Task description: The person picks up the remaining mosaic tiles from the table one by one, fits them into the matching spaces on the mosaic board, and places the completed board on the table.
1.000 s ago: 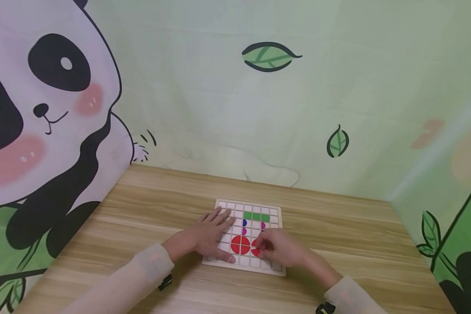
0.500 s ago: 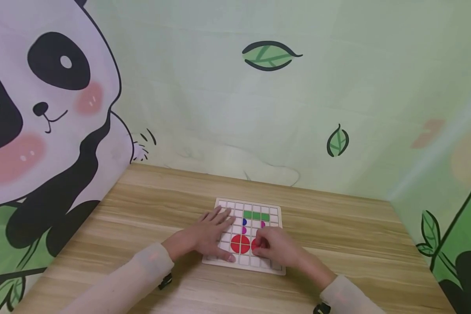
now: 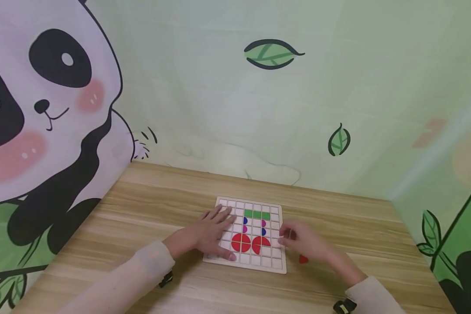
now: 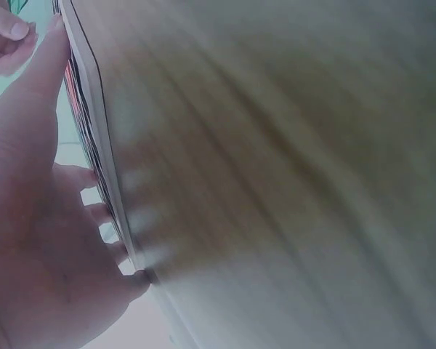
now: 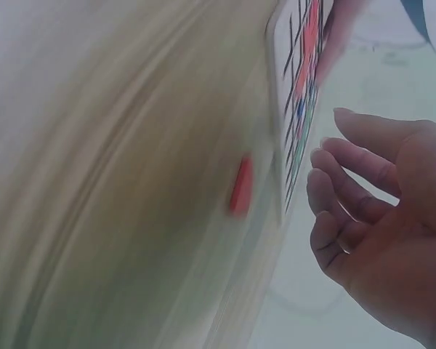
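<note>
A white gridded board (image 3: 276, 263) lies flat on the table. On it sit a green bar (image 3: 257, 214), small blue and magenta half-round pieces, a full red circle (image 3: 241, 243) and a red circle of three quarters (image 3: 258, 243) whose lower-right cell shows white. My left hand (image 3: 209, 233) rests with spread fingers on the board's left side. Just off the right edge hovers my right hand (image 3: 304, 240), fingers loosely bent; the right wrist view shows nothing between its thumb and fingers. Below it a loose red quarter piece (image 3: 303, 259) lies on the wood, also in the right wrist view (image 5: 241, 186).
The wooden table (image 3: 172, 187) runs back to a pale green cloth wall (image 3: 204, 87) printed with leaves. A large printed panda (image 3: 63, 109) covers the left side. Bare wood surrounds the board, and dark wrist straps (image 3: 344, 306) show at the sleeves.
My right hand has moved right, off the red pieces and past the board's edge. The three-quarter circle, a blue half-round and the loose red piece are now uncovered. My left hand stays put.
</note>
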Tool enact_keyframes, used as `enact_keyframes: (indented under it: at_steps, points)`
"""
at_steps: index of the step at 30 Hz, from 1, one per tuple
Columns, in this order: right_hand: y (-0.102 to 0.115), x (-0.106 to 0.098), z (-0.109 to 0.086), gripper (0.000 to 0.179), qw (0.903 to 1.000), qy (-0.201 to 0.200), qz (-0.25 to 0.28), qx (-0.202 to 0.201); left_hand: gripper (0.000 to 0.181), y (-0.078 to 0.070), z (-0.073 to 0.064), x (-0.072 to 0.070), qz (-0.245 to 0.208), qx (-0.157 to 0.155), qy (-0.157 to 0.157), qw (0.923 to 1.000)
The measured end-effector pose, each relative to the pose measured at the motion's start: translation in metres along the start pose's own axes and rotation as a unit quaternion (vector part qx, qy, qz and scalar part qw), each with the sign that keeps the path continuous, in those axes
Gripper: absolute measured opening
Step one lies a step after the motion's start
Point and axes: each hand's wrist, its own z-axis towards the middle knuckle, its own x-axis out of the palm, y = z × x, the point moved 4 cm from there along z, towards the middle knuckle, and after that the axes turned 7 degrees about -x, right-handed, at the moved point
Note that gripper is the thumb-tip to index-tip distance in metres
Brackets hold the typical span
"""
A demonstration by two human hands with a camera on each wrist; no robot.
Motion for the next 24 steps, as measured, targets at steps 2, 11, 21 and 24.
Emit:
enact_keyframes:
  at_steps: [2,11,21,24]
  points:
    - [-0.008,-0.007,-0.009,0.009,1.0000,-0.001,-0.008,-0.003,0.123,0.000,0.000,0.000,0.003,0.000,0.000,1.0000]
    - [-0.030,-0.019,-0.046,0.010,0.9985,0.032,-0.002,-0.043,0.124,0.002,0.000,0.000,0.005,-0.004,0.004,1.0000]
    - [-0.031,-0.016,-0.056,0.017,0.9961,0.032,-0.023,-0.079,0.124,0.002,0.001,0.000,0.017,0.002,0.004,0.9998]
    - [-0.031,-0.014,-0.056,0.015,0.9968,0.025,-0.015,-0.074,0.124,0.002,0.001,0.001,0.013,0.003,0.004,0.9999]
